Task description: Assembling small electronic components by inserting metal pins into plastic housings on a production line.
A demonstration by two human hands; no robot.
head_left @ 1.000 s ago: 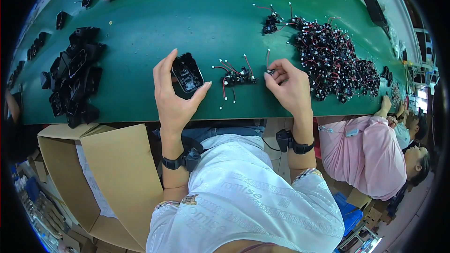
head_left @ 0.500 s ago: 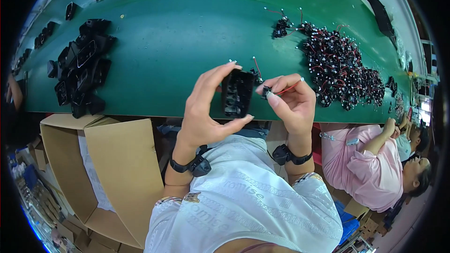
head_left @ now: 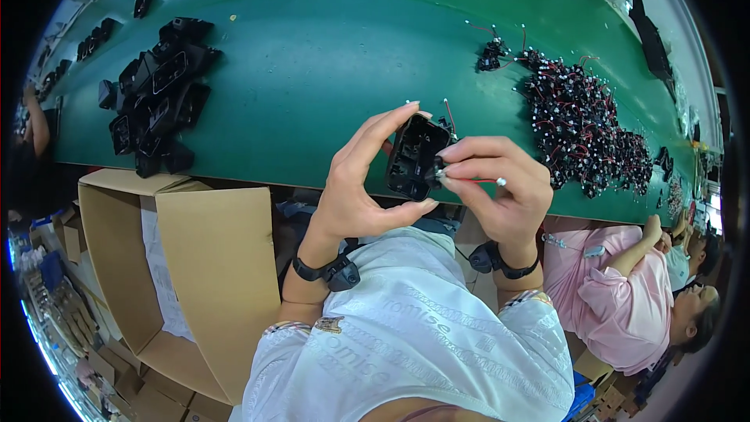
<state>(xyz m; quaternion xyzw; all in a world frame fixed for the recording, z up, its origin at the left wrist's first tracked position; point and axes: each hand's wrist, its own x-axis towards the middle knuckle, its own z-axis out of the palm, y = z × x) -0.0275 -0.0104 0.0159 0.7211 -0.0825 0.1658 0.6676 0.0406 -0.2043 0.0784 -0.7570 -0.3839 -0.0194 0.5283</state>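
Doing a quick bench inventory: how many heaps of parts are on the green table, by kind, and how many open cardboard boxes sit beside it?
Heaps of black plastic housings: 1
Heaps of small wired parts with red leads: 1, plus a small cluster beside it
Open cardboard boxes: 1
Total: 3

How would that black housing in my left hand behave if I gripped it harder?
The housing looks like rigid moulded plastic, so it probably stays stiff. The left hand lifts it by fingertips alone, suggesting it is light. The thin wires at the right hand are likely floppy.
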